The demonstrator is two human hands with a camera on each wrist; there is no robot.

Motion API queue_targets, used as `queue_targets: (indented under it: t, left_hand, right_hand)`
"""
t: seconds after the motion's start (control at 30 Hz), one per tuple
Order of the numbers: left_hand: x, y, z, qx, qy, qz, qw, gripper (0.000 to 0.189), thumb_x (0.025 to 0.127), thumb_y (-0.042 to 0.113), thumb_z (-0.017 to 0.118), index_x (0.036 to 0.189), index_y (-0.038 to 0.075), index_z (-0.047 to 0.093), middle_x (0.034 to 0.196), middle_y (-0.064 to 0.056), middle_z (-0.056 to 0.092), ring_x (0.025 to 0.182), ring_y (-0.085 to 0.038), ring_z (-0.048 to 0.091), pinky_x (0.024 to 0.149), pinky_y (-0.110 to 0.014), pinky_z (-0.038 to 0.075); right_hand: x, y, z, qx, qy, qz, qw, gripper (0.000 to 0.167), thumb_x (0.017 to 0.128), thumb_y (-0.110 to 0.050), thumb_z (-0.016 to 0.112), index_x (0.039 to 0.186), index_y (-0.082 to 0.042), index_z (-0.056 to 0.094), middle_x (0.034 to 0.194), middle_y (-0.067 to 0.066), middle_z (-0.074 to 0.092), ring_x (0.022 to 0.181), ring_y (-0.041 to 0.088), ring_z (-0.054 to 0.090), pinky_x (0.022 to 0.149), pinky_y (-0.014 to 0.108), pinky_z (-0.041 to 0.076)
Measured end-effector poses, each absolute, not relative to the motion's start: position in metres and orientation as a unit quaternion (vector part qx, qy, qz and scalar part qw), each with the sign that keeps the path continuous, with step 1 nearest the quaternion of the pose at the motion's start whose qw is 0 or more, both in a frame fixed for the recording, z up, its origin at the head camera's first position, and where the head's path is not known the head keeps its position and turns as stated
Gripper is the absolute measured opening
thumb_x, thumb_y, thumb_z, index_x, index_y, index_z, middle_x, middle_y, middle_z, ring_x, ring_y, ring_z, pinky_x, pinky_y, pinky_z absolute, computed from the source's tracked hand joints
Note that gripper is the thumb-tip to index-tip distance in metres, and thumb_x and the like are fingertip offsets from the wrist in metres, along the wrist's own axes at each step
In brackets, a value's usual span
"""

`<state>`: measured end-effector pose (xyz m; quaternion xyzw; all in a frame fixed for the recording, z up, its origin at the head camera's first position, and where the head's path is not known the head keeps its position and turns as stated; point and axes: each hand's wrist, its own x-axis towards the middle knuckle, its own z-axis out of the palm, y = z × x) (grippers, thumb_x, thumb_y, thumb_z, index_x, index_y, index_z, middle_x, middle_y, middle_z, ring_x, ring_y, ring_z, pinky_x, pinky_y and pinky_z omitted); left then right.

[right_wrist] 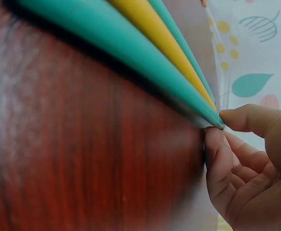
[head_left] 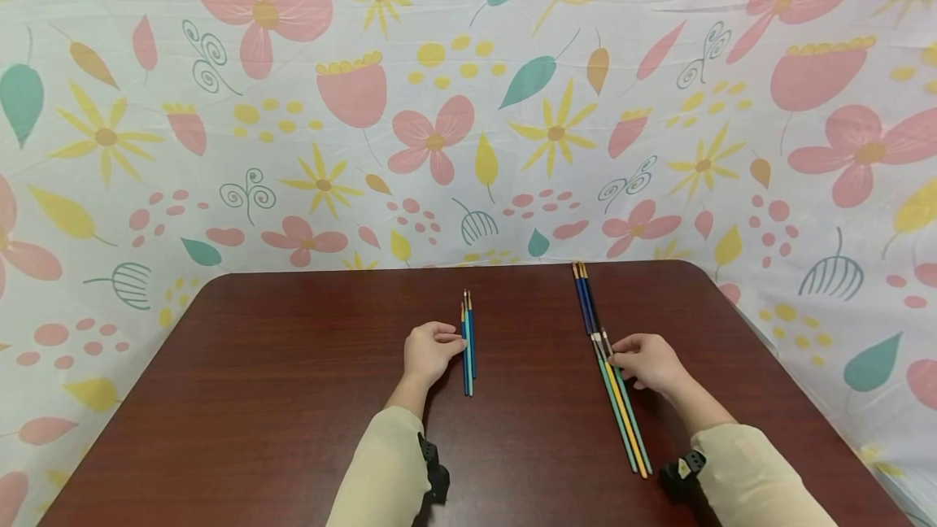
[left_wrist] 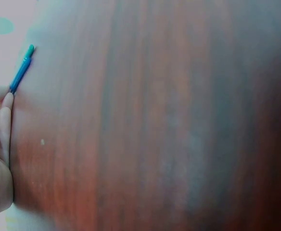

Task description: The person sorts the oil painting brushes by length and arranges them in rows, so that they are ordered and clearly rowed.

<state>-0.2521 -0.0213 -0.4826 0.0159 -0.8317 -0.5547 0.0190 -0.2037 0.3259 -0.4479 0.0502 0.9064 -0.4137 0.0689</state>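
My left hand (head_left: 430, 354) pinches at the left side of a small group of blue and teal paintbrushes (head_left: 471, 364) lying on the table. The fingers hide part of them in the left wrist view, where blue and green handle ends (left_wrist: 21, 74) stick out past the fingertips. To the right, my right hand (head_left: 650, 360) pinches the upper part of a green paintbrush (head_left: 635, 421) between thumb and fingers. This green brush lies alongside a yellow paintbrush (head_left: 628, 421) and another green paintbrush (head_left: 617, 409).
Dark-handled paintbrushes (head_left: 586, 295) lie just beyond the green and yellow ones, near the table's far edge. The brown wooden table (head_left: 256, 397) has rounded far corners. Behind it hangs a white flowered cloth (head_left: 439, 218).
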Motion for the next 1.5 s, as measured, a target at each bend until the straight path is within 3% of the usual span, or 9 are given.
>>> queue_targets:
  t: [0.8, 1.1, 1.4, 1.5]
  left_hand:
    - [-0.253, -0.023, -0.482, 0.017, -0.832, -0.555, 0.018, 0.025, 0.080, 0.021, 0.076, 0.100, 0.009, 0.069, 0.091, -0.005, 0.074, 0.085, -0.018, 0.069, 0.073, -0.032, 0.055]
    - [-0.251, -0.023, -0.482, 0.021, -0.827, -0.561, 0.014, 0.025, 0.080, 0.021, 0.075, 0.101, 0.009, 0.069, 0.092, -0.005, 0.074, 0.085, -0.018, 0.068, 0.073, -0.032, 0.055]
    - [-0.252, -0.022, -0.483, 0.018, -0.828, -0.561, 0.013, 0.025, 0.081, 0.021, 0.075, 0.101, 0.008, 0.069, 0.092, -0.005, 0.074, 0.084, -0.017, 0.069, 0.073, -0.032, 0.055]
    - [-0.252, -0.023, -0.483, 0.018, -0.828, -0.561, 0.013, 0.025, 0.080, 0.021, 0.075, 0.101, 0.009, 0.069, 0.092, -0.004, 0.074, 0.084, -0.017, 0.069, 0.073, -0.032, 0.055]
  right_hand:
    - [-0.211, 0.315, -0.438, 0.059, 0.902, -0.426, 0.038, 0.038, 0.093, -0.021, 0.056, 0.117, 0.008, 0.059, 0.101, 0.023, 0.067, 0.074, 0.017, 0.066, 0.059, 0.032, 0.054]
    - [-0.219, 0.302, -0.438, 0.050, 0.895, -0.443, 0.026, 0.037, 0.094, -0.023, 0.056, 0.117, 0.006, 0.060, 0.094, 0.020, 0.068, 0.073, 0.017, 0.064, 0.060, 0.031, 0.054]
    - [-0.225, 0.284, -0.435, 0.040, 0.885, -0.463, 0.026, 0.039, 0.094, -0.025, 0.055, 0.119, 0.005, 0.059, 0.113, 0.025, 0.064, 0.085, 0.021, 0.067, 0.066, 0.033, 0.056]
    - [-0.229, 0.278, -0.435, 0.035, 0.881, -0.471, 0.025, 0.038, 0.094, -0.024, 0.055, 0.119, 0.005, 0.059, 0.113, 0.026, 0.064, 0.087, 0.024, 0.068, 0.067, 0.034, 0.057]
